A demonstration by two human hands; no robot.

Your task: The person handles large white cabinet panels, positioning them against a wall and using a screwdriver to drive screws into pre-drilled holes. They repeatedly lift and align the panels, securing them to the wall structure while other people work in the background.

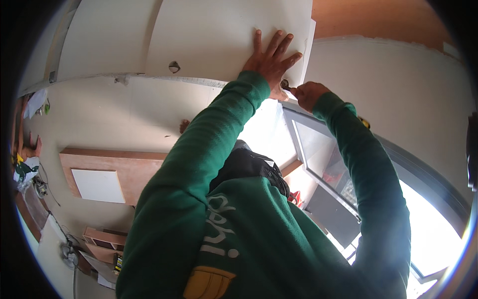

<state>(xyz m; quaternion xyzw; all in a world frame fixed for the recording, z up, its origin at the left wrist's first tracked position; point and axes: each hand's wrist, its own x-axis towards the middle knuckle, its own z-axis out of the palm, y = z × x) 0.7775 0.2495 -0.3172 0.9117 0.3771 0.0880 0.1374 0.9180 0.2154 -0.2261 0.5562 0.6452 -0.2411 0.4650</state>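
My left hand [269, 64] lies flat with its fingers spread on a broad white panel [209, 37], near the panel's right end. Just to its right, my right hand [310, 95] is closed around a slim dark tool [289, 87], whose kind I cannot make out. The tool's tip meets a small round dark recess or fitting at the panel's near edge, beside the heel of my left hand. Farther left, a round metallic cutout [174, 67] shows in the same panel. Green sleeves cover both my forearms.
A grey-framed window or door [318, 154] stands at the right, with bright light through it. Left of me lies a reddish-brown board [114, 158] with a white square piece [98, 186] on it. Cables and part of another person [35, 145] are at the far left.
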